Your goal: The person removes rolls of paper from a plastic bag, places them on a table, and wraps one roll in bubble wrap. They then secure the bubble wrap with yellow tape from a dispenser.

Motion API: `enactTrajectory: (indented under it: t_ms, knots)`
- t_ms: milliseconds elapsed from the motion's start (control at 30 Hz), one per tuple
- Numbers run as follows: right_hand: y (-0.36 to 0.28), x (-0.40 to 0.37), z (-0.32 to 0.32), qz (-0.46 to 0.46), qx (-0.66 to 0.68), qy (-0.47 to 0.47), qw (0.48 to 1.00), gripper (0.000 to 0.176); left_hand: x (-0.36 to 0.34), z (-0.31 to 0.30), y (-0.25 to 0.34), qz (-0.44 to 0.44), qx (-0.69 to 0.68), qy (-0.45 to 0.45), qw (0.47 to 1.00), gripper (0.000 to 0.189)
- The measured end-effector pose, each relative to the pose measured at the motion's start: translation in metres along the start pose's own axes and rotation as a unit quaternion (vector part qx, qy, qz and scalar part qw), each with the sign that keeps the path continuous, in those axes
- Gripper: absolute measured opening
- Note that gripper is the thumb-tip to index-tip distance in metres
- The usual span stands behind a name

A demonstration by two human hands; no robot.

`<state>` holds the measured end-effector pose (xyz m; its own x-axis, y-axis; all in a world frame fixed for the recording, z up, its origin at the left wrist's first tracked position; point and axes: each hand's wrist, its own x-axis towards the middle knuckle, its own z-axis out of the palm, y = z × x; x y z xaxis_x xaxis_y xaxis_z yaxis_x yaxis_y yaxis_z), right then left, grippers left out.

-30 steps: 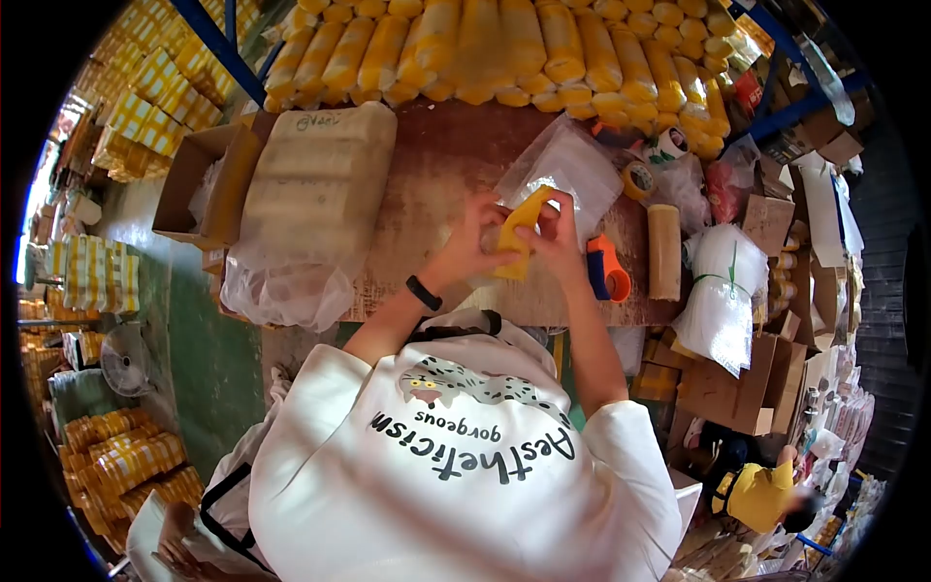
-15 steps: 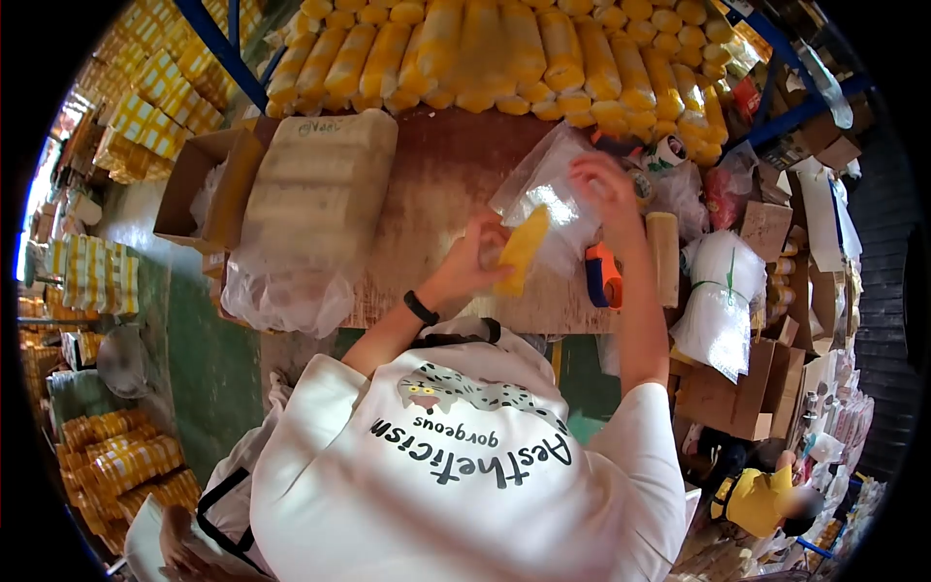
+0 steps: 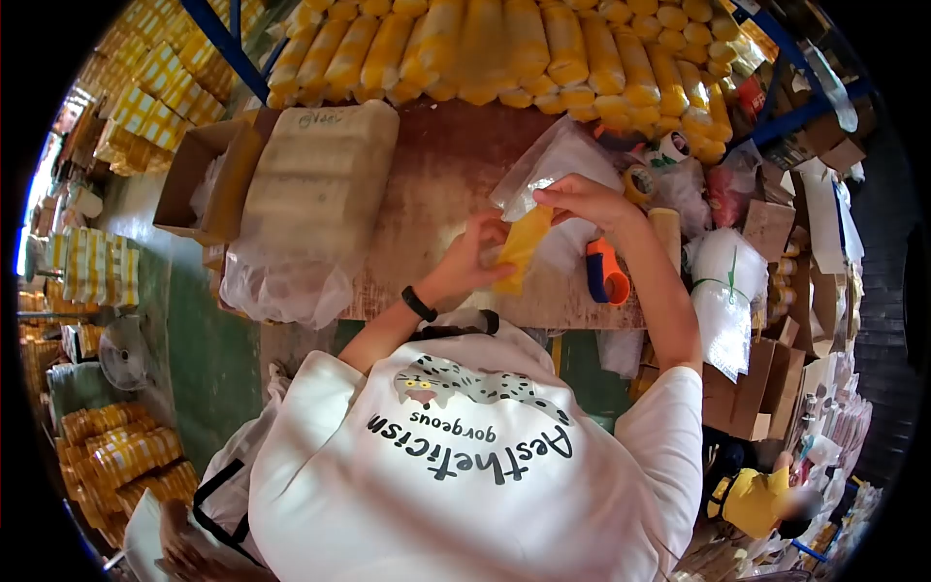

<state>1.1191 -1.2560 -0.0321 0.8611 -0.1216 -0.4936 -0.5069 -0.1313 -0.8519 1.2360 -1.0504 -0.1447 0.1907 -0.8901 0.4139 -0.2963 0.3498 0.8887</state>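
A flat yellow strip (image 3: 525, 246), like a folded piece of film or cloth, is held between my hands above the table. My left hand (image 3: 469, 254), with a black band on its wrist, pinches its lower left side. The fingers of my right hand (image 3: 584, 204) close on its upper right corner. Beneath and behind the strip lies a pile of clear plastic bags (image 3: 574, 153) on the wooden table (image 3: 436, 155). Just right of the strip, below my right hand, stands an orange and blue tape dispenser (image 3: 608, 274).
A large plastic-wrapped bundle (image 3: 320, 184) sits on the table's left beside a cardboard box (image 3: 206, 184). Yellow rolls (image 3: 504, 48) are stacked along the back. Tape rolls (image 3: 638, 182) and a tied plastic bundle (image 3: 722, 291) lie to the right. Another person in yellow (image 3: 752, 500) is at lower right.
My right hand has come down and left from over the plastic bags to the top of the yellow strip and now grips it. My left hand has stayed on the strip.
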Motion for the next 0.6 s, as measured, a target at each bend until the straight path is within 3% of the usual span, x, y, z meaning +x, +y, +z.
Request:
enactTrajectory:
  t_ms: [233, 433, 533, 600]
  knots:
    - [-0.023, -0.005, 0.007, -0.081, -0.180, -0.017, 0.980, 0.016, 0.001, 0.000, -0.003, -0.001, 0.008, -0.005, 1.000, 0.080]
    - [-0.031, -0.003, 0.002, -0.177, -0.257, -0.001, 0.950, 0.010, 0.001, 0.001, 0.002, -0.012, -0.013, -0.001, 1.000, 0.080]
    - [-0.001, 0.027, 0.002, -0.284, -0.226, 0.009, 0.932, 0.009, -0.001, 0.003, -0.002, -0.016, -0.041, 0.013, 0.999, 0.084]
    - [0.009, 0.034, 0.011, -0.191, -0.128, 0.016, 0.973, 0.010, -0.001, 0.009, -0.006, 0.009, -0.060, 0.053, 0.997, 0.088]
